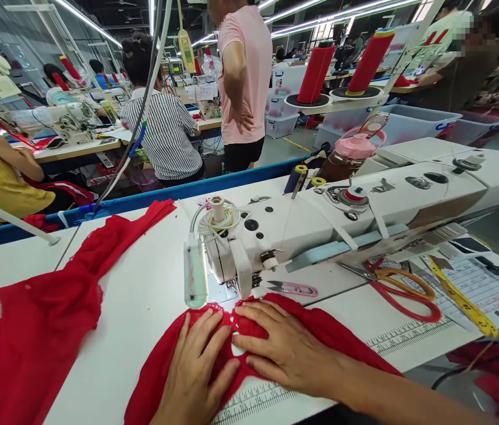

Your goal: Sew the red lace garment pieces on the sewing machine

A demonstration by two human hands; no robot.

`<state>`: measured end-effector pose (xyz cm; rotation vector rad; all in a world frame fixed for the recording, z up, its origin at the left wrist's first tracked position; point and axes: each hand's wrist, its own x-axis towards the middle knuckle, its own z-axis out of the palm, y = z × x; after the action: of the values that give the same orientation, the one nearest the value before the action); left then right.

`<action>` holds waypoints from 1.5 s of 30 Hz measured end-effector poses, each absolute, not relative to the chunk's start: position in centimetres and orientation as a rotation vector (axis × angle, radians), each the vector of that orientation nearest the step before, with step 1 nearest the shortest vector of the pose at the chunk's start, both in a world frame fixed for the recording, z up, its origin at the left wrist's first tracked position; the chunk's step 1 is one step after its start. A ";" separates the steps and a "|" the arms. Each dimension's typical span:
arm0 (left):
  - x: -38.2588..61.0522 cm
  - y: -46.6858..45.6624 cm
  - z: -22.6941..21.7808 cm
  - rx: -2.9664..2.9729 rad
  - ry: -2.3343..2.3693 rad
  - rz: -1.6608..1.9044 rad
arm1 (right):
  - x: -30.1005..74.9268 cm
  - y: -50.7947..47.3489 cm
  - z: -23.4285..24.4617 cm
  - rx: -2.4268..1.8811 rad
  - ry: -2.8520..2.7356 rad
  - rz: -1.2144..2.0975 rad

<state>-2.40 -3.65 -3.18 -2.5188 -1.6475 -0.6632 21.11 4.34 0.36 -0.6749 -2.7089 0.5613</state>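
Red lace-edged fabric (152, 378) lies across the white table in front of a sewing machine (249, 236). My left hand (198, 360) rests flat on its left part, fingers stretched toward the needle area. On the right part lies my right hand (284, 348), palm down with fingers spread and pointing left. Between the hands, the fabric's two edges come close, with a small gap showing the white table. The fabric's far edge reaches the presser foot (231, 286); whether the foot is pressing on it I cannot tell. Pink thread snips (293, 288) lie just beyond my right hand.
More red fabric (54, 301) is heaped at the left. Orange-and-red-handled scissors (402, 289), a yellow tape measure (464, 301) and papers (492, 289) lie at the right. A pink-lidded bottle (351, 153) stands behind the machine. Several people work beyond the blue table edge (227, 180).
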 end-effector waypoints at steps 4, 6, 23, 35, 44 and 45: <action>-2.4 -3.5 -3.2 -2.520 -1.611 -0.692 | 21.2 4.5 0.2 -0.666 -2.679 0.585; -2.4 -3.5 -3.1 -2.519 -1.619 -0.666 | 21.2 4.6 0.0 -0.703 -2.652 0.639; -2.6 -3.4 -3.4 -2.491 -1.559 -0.593 | 21.5 4.8 0.0 -0.775 -2.700 0.729; -2.6 -3.6 -3.5 -2.503 -1.727 -0.672 | 21.5 4.7 0.1 -0.805 -2.709 0.739; -2.4 -3.7 -3.5 -2.518 -1.799 -0.704 | 21.4 4.8 -0.1 -0.821 -2.697 0.783; -2.4 -3.7 -3.5 -2.515 -1.796 -0.700 | 21.4 4.8 -0.1 -0.821 -2.702 0.782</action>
<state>-2.38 -3.74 -3.47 -2.5155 -1.7957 -0.7002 21.44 4.82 -0.07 -0.8212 -2.7023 0.7825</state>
